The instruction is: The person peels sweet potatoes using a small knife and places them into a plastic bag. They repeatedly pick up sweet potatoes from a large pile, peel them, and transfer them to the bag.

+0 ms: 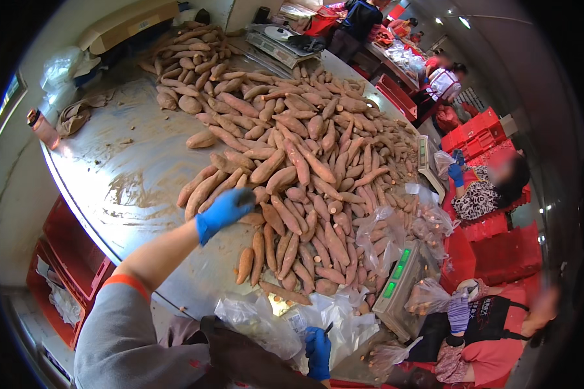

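A large heap of sweet potatoes [292,146] lies on a metal table [136,121]. My left hand [226,209], in a blue glove with dark fingertips, is over the near left edge of the heap; its fingers are blurred, and whether they grip a sweet potato cannot be told. At the bottom, my right hand [318,350], also blue-gloved, is closed around a small dark tool [328,328], whose kind is unclear. Clear plastic bags [258,321] lie beside that hand, one bearing a printed label [297,322]. A digital scale [399,287] with a green display stands to the right.
Co-workers stand along the right side; one gloved hand [457,311] is near a filled bag [428,296]. A second scale [429,165] and a third [282,44] stand farther off. Red crates [78,253] are at the left. A bottle [44,129] and a cloth [75,116] lie by the table's left edge.
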The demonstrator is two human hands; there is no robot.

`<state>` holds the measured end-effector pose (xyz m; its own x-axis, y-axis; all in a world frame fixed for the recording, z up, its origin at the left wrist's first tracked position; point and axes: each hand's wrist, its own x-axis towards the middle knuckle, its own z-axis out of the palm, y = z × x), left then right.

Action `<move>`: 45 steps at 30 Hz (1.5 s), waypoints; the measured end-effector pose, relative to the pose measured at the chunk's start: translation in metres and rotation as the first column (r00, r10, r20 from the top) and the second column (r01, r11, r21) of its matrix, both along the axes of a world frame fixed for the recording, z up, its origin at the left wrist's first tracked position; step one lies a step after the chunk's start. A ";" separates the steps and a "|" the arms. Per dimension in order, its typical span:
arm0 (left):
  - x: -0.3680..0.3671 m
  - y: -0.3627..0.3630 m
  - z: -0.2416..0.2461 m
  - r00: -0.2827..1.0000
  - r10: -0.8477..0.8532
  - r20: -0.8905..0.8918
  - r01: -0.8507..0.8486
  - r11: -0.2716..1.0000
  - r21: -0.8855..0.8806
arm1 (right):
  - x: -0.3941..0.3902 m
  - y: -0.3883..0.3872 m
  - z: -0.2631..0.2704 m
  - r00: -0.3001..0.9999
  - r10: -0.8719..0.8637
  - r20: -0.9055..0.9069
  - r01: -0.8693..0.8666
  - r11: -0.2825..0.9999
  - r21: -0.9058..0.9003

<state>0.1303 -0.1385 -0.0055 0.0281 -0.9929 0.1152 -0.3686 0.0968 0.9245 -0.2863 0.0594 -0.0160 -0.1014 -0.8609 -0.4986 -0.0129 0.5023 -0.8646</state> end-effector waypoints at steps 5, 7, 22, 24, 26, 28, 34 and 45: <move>0.007 -0.121 -0.011 0.909 0.056 0.414 -0.134 0.978 0.162 | 0.013 0.004 0.006 0.999 -0.022 -0.040 0.028 0.989 0.147; -0.004 -0.141 -0.023 0.899 0.052 0.434 -0.180 0.949 0.258 | 0.020 0.007 0.011 0.993 -0.096 -0.071 0.107 0.981 0.161; -0.079 0.061 0.028 0.597 -0.230 -0.769 0.607 0.756 0.246 | 0.062 -0.068 0.071 0.971 0.030 -0.236 -0.076 0.979 -0.187; -0.092 0.083 0.025 0.709 -0.314 -0.631 0.530 0.828 0.184 | 0.083 -0.082 0.090 0.927 0.168 -0.335 -0.252 0.941 -0.226; -0.102 0.099 0.031 0.803 -0.366 -0.471 0.467 0.877 0.113 | 0.098 -0.093 0.097 0.798 0.229 -0.558 -0.496 0.775 -0.391; -0.104 0.108 0.043 0.863 -0.375 -0.337 0.429 0.898 0.098 | 0.103 -0.095 0.109 0.624 0.217 -0.751 -0.669 0.644 -0.370; -0.112 0.125 0.053 0.868 -0.409 -0.282 0.437 0.899 0.040 | 0.101 -0.077 0.119 0.449 0.128 -0.884 -0.771 0.555 -0.311; -0.126 0.145 0.114 0.800 -0.584 -0.135 0.575 0.812 -0.101 | 0.025 -0.076 0.072 0.893 0.419 -0.161 -0.442 0.884 -0.154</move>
